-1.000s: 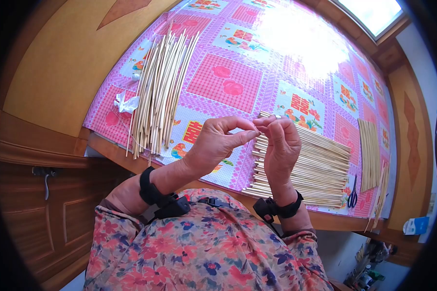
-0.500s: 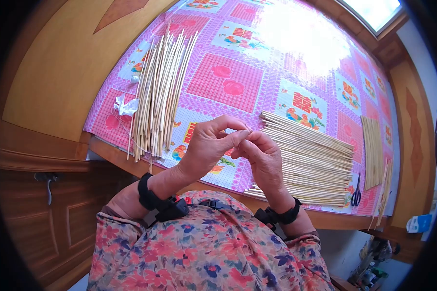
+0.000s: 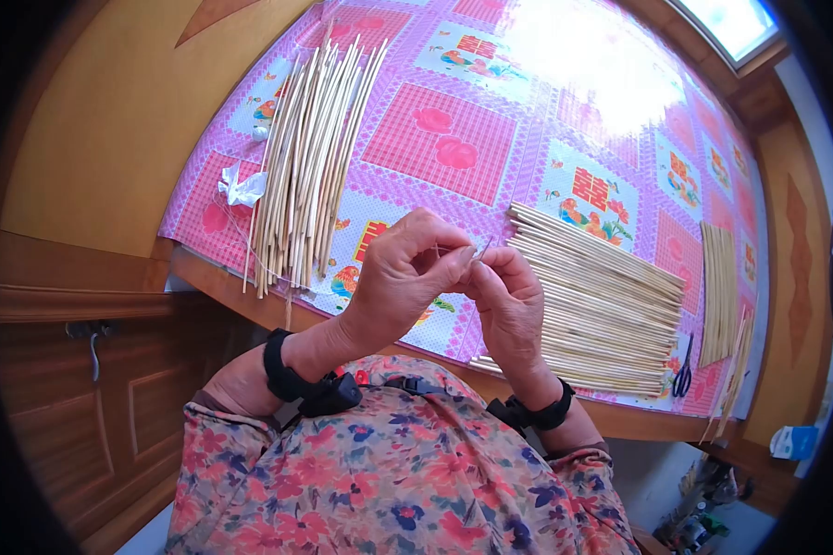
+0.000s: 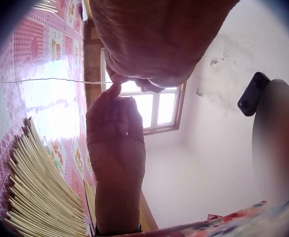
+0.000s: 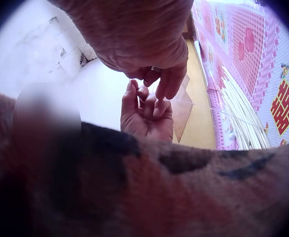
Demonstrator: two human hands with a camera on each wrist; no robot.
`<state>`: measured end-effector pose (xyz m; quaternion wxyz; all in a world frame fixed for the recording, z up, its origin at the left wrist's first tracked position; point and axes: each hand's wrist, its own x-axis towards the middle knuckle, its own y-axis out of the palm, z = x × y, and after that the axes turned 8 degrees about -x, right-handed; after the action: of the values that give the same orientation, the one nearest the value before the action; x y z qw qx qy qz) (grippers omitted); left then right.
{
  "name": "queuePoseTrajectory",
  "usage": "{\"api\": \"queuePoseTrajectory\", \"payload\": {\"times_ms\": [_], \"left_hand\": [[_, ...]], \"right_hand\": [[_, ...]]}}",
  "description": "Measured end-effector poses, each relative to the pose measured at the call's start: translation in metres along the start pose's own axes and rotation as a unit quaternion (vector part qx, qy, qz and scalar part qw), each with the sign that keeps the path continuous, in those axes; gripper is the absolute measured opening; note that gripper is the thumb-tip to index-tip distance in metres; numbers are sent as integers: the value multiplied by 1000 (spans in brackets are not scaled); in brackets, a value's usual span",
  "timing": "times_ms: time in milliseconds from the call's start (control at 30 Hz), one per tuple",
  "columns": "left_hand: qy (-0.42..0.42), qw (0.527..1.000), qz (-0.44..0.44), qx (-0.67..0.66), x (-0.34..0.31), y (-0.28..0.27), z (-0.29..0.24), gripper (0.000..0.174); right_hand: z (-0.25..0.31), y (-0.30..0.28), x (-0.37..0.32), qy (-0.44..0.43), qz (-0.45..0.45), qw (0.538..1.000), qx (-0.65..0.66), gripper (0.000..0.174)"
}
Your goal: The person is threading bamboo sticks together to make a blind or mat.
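Observation:
My left hand [image 3: 393, 273] and right hand [image 3: 509, 310] meet fingertip to fingertip in front of the body, above the table's near edge. Both pinch a thin white thread [image 4: 51, 79], which runs out from the fingers over the table in the left wrist view. A slim, needle-like sliver [image 3: 485, 248] sticks up between the fingertips; the fingers hide most of it. In the right wrist view, the thread [image 5: 203, 106] stretches toward loose sticks [image 5: 240, 111]. Beyond the right hand lies a flat row of pale sticks [image 3: 602, 305], side by side.
On the left of the patterned tablecloth [image 3: 440, 139] lies a loose pile of long sticks [image 3: 310, 176], with crumpled white paper [image 3: 242, 187] beside it. Dark-handled scissors [image 3: 683, 379] lie right of the stick row, near a smaller stick bundle [image 3: 718, 296].
Both hands have shifted left from over the stick row, the right hand more than the left. Their fingertips stay together, and the needle-like sliver now shows above them.

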<state>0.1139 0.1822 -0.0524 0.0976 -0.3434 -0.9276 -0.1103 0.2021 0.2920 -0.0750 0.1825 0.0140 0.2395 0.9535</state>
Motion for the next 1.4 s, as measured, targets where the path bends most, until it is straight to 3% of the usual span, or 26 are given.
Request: {"api": "queuePoseTrajectory", "payload": {"times_ms": [267, 433, 1400], "left_hand": [[-20, 998, -13, 53, -2, -2, 13, 5], [-50, 994, 24, 90, -1, -3, 16, 6], [-82, 995, 25, 58, 3, -3, 23, 5]], "right_hand": [[-13, -8, -2, 37, -3, 999, 28, 7], [-15, -10, -1, 46, 3, 999, 23, 9], [-20, -15, 4, 57, -4, 998, -6, 10]]}}
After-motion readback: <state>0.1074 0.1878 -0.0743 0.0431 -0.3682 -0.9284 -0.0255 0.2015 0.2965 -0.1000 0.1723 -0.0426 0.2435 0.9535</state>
